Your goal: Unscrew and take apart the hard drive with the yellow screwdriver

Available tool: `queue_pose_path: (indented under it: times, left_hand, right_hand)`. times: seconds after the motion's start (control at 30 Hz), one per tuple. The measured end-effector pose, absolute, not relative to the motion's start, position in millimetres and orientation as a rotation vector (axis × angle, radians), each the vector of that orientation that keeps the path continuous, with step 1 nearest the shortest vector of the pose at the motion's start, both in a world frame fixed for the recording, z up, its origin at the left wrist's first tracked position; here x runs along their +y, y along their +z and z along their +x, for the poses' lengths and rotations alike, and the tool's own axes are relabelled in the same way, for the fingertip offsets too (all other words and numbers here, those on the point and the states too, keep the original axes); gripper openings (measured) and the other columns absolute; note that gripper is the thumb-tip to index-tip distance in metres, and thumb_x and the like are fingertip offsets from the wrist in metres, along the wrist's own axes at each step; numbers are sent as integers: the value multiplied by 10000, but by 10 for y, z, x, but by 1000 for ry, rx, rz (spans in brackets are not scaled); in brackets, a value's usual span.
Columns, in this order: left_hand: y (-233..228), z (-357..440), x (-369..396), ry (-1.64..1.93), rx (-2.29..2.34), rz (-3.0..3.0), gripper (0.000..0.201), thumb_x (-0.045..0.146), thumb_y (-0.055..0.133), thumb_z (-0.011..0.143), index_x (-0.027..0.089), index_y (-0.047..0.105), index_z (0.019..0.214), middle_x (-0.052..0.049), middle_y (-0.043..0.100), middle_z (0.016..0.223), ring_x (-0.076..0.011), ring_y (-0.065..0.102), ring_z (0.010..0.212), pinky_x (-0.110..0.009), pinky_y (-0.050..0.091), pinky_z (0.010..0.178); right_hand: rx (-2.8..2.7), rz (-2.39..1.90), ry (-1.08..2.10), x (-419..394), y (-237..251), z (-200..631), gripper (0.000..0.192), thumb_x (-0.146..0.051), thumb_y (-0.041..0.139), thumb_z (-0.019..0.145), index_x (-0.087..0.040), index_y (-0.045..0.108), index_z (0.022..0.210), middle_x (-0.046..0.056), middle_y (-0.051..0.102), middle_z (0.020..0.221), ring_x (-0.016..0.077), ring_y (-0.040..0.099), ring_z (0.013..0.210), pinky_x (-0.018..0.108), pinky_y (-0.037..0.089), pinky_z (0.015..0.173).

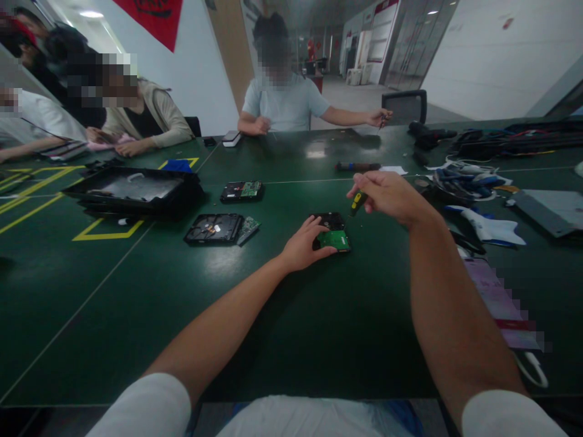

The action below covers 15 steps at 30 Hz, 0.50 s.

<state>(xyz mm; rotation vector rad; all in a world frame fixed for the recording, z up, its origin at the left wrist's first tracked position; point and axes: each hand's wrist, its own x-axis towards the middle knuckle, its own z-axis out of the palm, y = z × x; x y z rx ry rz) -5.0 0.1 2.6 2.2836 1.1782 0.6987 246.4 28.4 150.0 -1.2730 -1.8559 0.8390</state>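
A black hard drive (331,221) with a green circuit board (334,240) lies on the dark green table (282,315) in front of me. My left hand (304,244) rests on its left side, fingers touching the board. My right hand (387,195) hovers just above and to the right of the drive, shut on a small screwdriver (357,203) with a yellow and black handle that points down toward the drive.
Two more hard drives (214,229) (242,191) lie to the left, beside a black tray (132,193). Tools and cables (460,182) and white gloves (494,229) crowd the right side. Other people sit across the table (286,100) and at the left (141,115).
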Motion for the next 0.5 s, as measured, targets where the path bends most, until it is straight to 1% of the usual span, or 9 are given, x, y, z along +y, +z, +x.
queue_pose_path:
  times: [0.07,0.13,0.2,0.33,0.43,0.5]
  left_hand:
    - [22,-52,3,694,1187,2285,692,660,742,935,230,624,1465,-169,395,1772,-348,191,1718,-604,316,1349]
    - [29,-50,-3,695,1185,2287,693,665,735,939,220,629,1459,-176,396,1770,-350,196,1716,-600,317,1349]
    - [44,-46,-11,705,1179,2287,683,652,742,939,219,631,1455,-179,400,1767,-352,201,1715,-601,313,1351]
    - [61,-38,-20,710,1182,2280,666,629,760,935,233,630,1454,-171,405,1766,-356,203,1714,-617,312,1348]
    - [51,-40,-16,717,1177,2279,669,635,759,932,235,631,1454,-170,401,1768,-354,198,1715,-618,314,1348]
    - [43,-45,-13,715,1177,2277,675,646,754,931,238,633,1454,-171,400,1768,-353,199,1715,-616,321,1345]
  right_hand:
    - [-1878,-1224,896,262,1518,2452,537,-710,611,1040,-219,764,883,84,800,892,122,556,526,298,387,495]
    - [-1897,-1193,926,255,1526,2451,534,-711,609,1040,-222,769,896,86,815,967,116,546,533,297,393,501]
    - [-1904,-1203,908,268,1519,2462,542,-717,611,1036,-222,775,886,76,803,904,121,528,538,297,384,507]
    - [-1871,-1278,760,326,1478,2499,537,-689,653,1025,-210,770,810,51,708,700,150,535,572,308,370,545]
    - [-1840,-1298,740,334,1469,2505,510,-657,702,1007,-208,739,769,50,690,671,159,549,580,315,378,562]
    - [-1835,-1289,773,312,1482,2493,514,-669,688,1012,-213,724,779,60,719,709,150,538,559,314,378,547]
